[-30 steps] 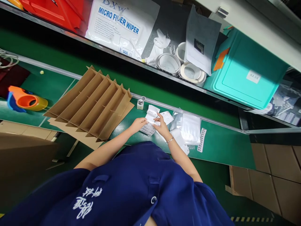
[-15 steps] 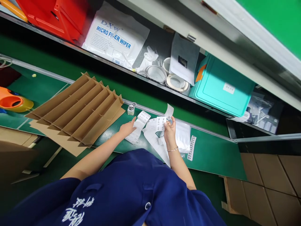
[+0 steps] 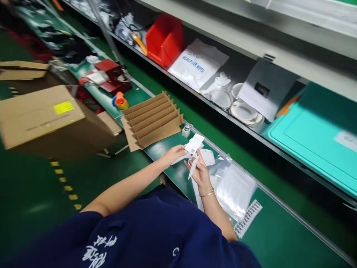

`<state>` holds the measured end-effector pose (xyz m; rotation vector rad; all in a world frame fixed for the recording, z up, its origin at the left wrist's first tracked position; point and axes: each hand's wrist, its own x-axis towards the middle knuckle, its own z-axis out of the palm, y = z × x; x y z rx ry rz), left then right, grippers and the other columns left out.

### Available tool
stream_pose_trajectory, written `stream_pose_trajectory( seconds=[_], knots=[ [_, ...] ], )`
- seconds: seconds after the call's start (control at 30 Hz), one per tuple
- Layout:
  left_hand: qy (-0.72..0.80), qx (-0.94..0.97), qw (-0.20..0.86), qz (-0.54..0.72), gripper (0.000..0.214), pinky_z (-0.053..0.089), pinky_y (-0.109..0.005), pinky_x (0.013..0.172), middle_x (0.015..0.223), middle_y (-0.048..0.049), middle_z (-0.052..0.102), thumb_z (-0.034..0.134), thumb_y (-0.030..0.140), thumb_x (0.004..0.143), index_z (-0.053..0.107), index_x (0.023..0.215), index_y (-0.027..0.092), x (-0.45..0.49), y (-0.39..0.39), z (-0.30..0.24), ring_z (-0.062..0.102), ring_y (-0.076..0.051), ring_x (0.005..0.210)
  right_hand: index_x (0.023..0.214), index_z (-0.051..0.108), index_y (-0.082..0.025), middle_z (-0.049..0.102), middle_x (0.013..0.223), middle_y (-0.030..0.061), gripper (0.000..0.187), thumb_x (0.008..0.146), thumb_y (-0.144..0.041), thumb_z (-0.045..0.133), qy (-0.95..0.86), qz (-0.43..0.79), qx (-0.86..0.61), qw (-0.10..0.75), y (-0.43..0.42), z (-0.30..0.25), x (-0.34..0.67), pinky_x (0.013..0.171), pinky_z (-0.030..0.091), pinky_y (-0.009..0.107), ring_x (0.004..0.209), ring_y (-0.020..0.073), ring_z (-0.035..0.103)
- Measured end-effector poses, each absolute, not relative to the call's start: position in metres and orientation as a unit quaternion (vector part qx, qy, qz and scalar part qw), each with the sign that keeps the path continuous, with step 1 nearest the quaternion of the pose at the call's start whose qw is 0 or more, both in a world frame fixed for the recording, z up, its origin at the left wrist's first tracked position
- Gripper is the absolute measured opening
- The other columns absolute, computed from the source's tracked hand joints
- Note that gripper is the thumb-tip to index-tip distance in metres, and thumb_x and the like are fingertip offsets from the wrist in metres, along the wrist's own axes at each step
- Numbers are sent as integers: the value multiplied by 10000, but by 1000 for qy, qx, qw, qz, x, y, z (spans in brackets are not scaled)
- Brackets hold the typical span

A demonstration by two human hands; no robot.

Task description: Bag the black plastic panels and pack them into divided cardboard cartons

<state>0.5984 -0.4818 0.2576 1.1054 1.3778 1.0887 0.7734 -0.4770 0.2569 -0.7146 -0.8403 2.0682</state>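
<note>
My left hand point(image 3: 174, 154) is closed, pinching the left edge of a white printed label point(image 3: 195, 143) with a small square code. Close beside it, my right hand point(image 3: 202, 173) has its fingers bent around a narrow, curled label strip point(image 3: 193, 167) that hangs downward. Whether the two pieces are joined I cannot tell. More white label sheets point(image 3: 207, 156) lie on the green bench beyond and under the hands. To the right of my right wrist is a clear plastic bag with white contents point(image 3: 234, 188). A sheet of barcode-like stickers point(image 3: 248, 219) lies beside the bag.
A cardboard divider point(image 3: 153, 121) and a small glass jar point(image 3: 186, 131) stand left of the hands. On the shelf above are a red bin point(image 3: 164, 39), a wiper packet point(image 3: 198, 63), tape rolls point(image 3: 245, 111) and a teal box point(image 3: 315, 137). A large carton point(image 3: 41, 115) stands left.
The view has swung left, bringing the carton and farther bench into sight. My hands have come together, and my left hand now pinches a label that is lifted off the bench.
</note>
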Motion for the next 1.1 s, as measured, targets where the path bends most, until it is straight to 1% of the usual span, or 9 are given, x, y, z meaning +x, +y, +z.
stream_pose_trajectory(
  seconds=[0.13, 0.23, 0.33, 0.4, 0.5, 0.63, 0.83, 1.0, 1.1],
  knots=[
    [611, 415, 447, 504, 472, 529, -372, 868, 1055, -104, 719, 529, 588, 890, 640, 1079, 170, 564, -508, 265, 673, -236, 1003, 1284, 544, -341, 533, 747, -55, 677, 663, -394, 808, -332, 870, -201, 305, -485, 257, 748, 844, 567, 383, 696, 151, 577],
    [629, 406, 388, 538, 486, 488, -398, 975, 1128, -108, 703, 702, 526, 784, 641, 1120, 180, 508, -531, 284, 635, -259, 1112, 1256, 563, -320, 543, 718, -62, 664, 657, -338, 850, -390, 886, -167, 187, -492, 259, 723, 650, 524, 285, 624, 128, 555],
    [652, 478, 300, 507, 500, 433, -416, 1059, 1195, -91, 689, 804, 420, 694, 673, 1128, 209, 444, -569, 310, 601, -276, 1169, 1251, 567, -291, 577, 717, -58, 645, 676, -306, 858, -472, 866, -149, 73, -499, 261, 686, 555, 431, 234, 591, 114, 534],
    [670, 542, 242, 445, 403, 430, -404, 1058, 1195, -82, 687, 761, 386, 744, 693, 1103, 218, 405, -603, 325, 607, -271, 1146, 1243, 570, -279, 576, 713, -61, 624, 688, -307, 856, -510, 850, -130, 29, -507, 262, 650, 549, 400, 224, 588, 107, 518],
    [695, 573, 203, 384, 198, 475, -353, 954, 1063, -65, 700, 647, 359, 835, 708, 958, 215, 348, -657, 333, 643, -239, 1013, 1239, 576, -268, 561, 713, -69, 603, 702, -294, 850, -550, 829, -100, -18, -528, 260, 584, 564, 384, 217, 599, 95, 499],
    [728, 553, 160, 372, 182, 482, -322, 844, 882, -41, 669, 558, 337, 856, 653, 765, 211, 267, -725, 323, 634, -211, 867, 1245, 579, -254, 555, 731, -70, 605, 703, -295, 845, -582, 807, -80, -66, -563, 256, 481, 590, 385, 220, 618, 87, 491],
    [775, 497, 129, 369, 174, 480, -327, 822, 905, -35, 663, 518, 333, 859, 622, 795, 209, 158, -809, 303, 638, -207, 874, 1225, 585, -236, 549, 743, -64, 592, 697, -309, 843, -598, 789, -52, -132, -609, 256, 344, 610, 380, 232, 632, 87, 481],
    [805, 434, 76, 397, 253, 489, -352, 901, 1065, -65, 683, 592, 381, 839, 641, 1017, 208, 95, -851, 291, 639, -233, 1001, 1225, 585, -232, 546, 743, -63, 579, 708, -302, 834, -608, 772, -27, -185, -621, 262, 258, 623, 379, 238, 641, 91, 479],
    [820, 431, 75, 369, 211, 485, -367, 892, 1016, -62, 694, 594, 394, 842, 650, 943, 217, 59, -856, 279, 635, -244, 985, 1239, 576, -223, 555, 748, -61, 585, 714, -292, 824, -605, 764, -22, -223, -617, 260, 212, 628, 382, 236, 652, 94, 493]
  ],
)
